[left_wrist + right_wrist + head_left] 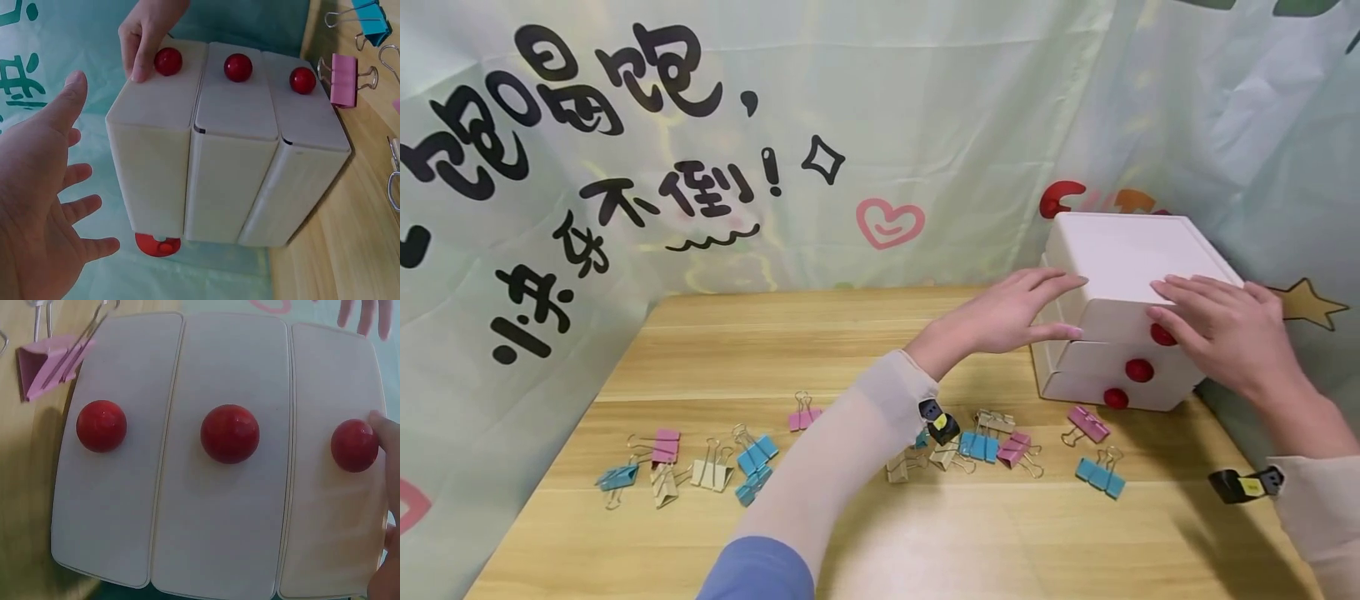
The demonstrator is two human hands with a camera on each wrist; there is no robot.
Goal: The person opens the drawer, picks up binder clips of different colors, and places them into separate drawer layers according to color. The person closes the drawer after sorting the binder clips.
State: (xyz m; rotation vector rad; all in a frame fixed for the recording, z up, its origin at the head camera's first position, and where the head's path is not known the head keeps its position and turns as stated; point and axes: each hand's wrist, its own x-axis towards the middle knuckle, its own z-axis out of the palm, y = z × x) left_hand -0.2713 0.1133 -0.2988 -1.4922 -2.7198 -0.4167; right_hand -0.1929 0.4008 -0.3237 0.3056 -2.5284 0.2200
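A white box of three stacked drawers (1142, 250) stands at the back right of the table, with a round red knob on each drawer front. My right hand (1236, 337) rests at its upper front edge, fingers extended over the top. Its thumb (142, 65) lies against the top drawer's front, right beside the top knob (354, 445). To the left of the box, my left hand (1003, 312) is held with fingers spread and palm toward its side wall. A gap shows between that palm and the box in the left wrist view. The middle knob (229, 434) and bottom knob (1116, 398) are untouched.
Pink, blue and cream binder clips lie scattered across the wooden table (970, 542). A pink clip (1087, 424) and a blue clip (1101, 477) sit just before the box. My left forearm passes above the middle clips. A printed cloth (820, 75) hangs behind.
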